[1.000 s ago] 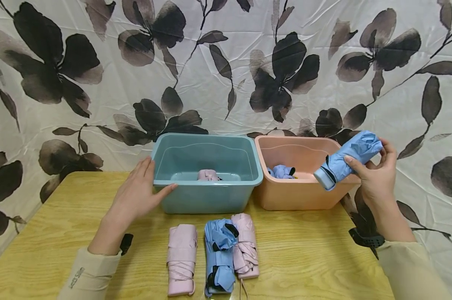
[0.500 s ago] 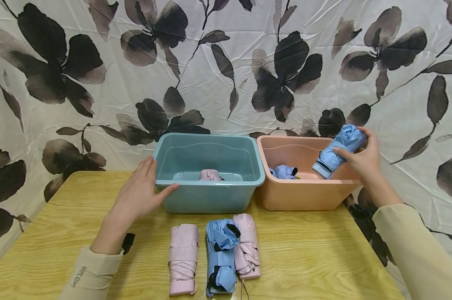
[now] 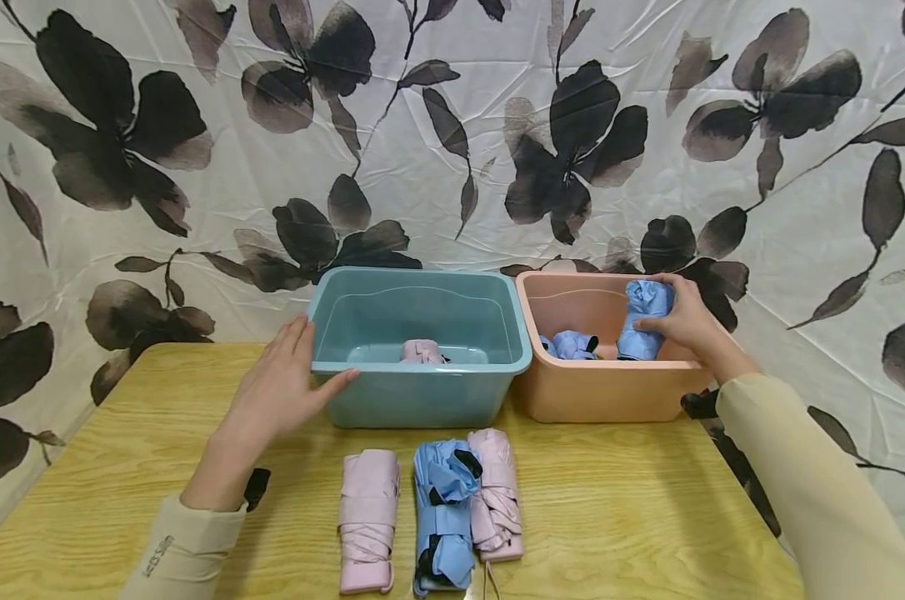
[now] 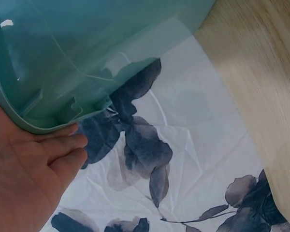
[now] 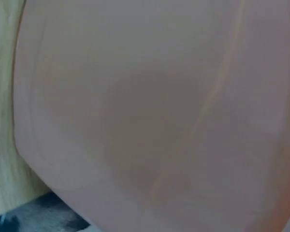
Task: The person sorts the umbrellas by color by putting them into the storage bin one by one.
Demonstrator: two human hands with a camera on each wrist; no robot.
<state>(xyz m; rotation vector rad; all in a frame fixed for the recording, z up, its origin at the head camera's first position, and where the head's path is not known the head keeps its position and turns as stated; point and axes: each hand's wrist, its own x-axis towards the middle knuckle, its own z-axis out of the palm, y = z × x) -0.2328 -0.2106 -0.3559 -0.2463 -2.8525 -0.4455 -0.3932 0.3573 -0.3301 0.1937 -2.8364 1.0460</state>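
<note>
My right hand (image 3: 688, 321) grips a blue folded umbrella (image 3: 644, 302) by its upper part. The umbrella stands nearly upright inside the peach bin (image 3: 610, 393), its lower end hidden behind the front rim. Another blue folded umbrella (image 3: 572, 343) lies in that bin at the left. Fingers outstretched, my left hand (image 3: 276, 383) rests at the left rim of the teal bin (image 3: 415, 402); the left wrist view shows the fingers against the bin's outside. Inside the teal bin lies a pink folded umbrella (image 3: 421, 351). The right wrist view holds mostly the peach bin's wall (image 5: 135, 121).
In front of the bins on the wooden table (image 3: 610, 500) lie a pink umbrella (image 3: 367, 517), a blue umbrella (image 3: 443, 517) and a second pink umbrella (image 3: 495, 492), the last two side by side. A floral cloth (image 3: 452, 150) hangs behind the table.
My right hand has carried the blue umbrella left and down from beyond the peach bin's right side into it, turning it more upright. The left hand has stayed at the teal bin.
</note>
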